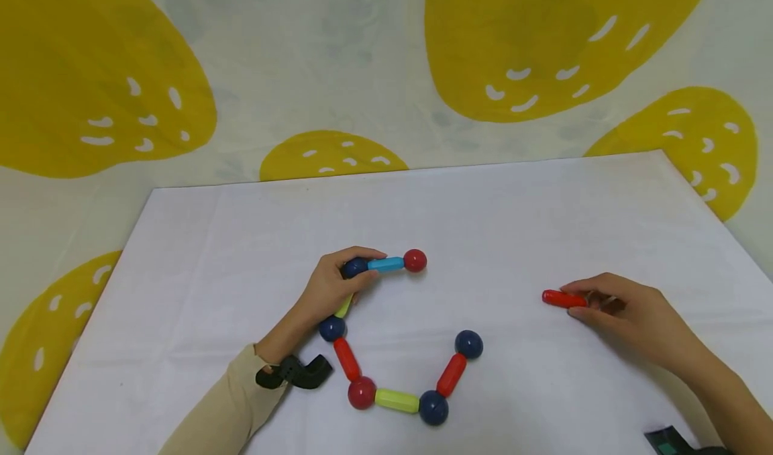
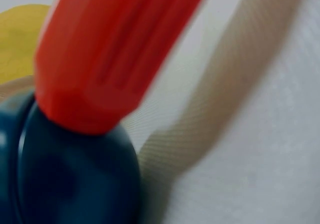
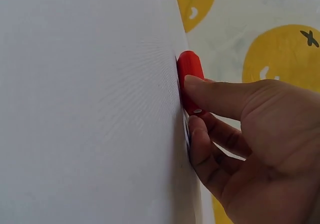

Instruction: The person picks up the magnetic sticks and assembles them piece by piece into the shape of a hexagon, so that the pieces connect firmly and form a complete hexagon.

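My left hand (image 1: 332,280) grips a dark blue ball (image 1: 355,267) between thumb and fingers, at the corner of a linked chain of toy balls and rods. From that ball a light blue rod (image 1: 386,264) runs right to a red ball (image 1: 415,260). Below it, a partly hidden yellow-green rod (image 1: 344,307) leads into the rest of the chain, an open curve. The left wrist view shows a red rod (image 2: 115,49) meeting a dark blue ball (image 2: 75,169) up close. Well to the right, my right hand (image 1: 634,317) pinches a loose red rod (image 1: 564,298); its end has a small silvery spot.
The chain's lower part holds a red ball (image 1: 362,392), a yellow-green rod (image 1: 396,400) and a red rod (image 1: 451,375) ending in a dark blue ball (image 1: 468,344). All lies on a white-covered table (image 1: 513,227). Behind hangs cloth with yellow fruit shapes (image 1: 332,156).
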Action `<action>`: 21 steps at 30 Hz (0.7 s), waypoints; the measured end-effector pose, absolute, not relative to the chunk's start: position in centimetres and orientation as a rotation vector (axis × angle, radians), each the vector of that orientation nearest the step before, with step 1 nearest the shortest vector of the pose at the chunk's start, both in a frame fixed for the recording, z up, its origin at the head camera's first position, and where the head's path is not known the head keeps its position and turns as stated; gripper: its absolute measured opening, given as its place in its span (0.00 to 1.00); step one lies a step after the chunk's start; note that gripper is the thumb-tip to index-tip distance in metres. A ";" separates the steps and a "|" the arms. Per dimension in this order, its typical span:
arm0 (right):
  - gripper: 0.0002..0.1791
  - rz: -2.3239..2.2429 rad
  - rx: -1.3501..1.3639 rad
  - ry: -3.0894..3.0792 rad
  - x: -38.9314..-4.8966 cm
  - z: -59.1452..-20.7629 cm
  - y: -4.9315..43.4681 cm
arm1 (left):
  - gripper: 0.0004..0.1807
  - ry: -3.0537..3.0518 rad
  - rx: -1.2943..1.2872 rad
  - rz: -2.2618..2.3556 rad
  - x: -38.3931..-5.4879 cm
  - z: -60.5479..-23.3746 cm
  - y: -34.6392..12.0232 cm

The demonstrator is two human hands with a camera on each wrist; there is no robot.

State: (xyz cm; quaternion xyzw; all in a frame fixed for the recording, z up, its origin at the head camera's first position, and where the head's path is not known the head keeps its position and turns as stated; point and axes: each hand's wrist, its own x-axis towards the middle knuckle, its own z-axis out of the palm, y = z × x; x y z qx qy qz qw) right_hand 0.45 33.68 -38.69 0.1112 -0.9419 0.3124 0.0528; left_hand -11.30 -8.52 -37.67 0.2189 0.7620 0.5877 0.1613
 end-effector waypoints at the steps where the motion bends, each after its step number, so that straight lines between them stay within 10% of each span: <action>1: 0.24 0.929 0.354 -2.869 0.4 -38.7 33.6 | 0.15 2.175 0.626 1.678 -11.3 -37.7 -8.5; 21: 0.21 1.041 0.371 -2.929 -2.3 -37.9 27.7 | 0.14 2.146 0.638 1.705 -11.5 -38.0 -8.6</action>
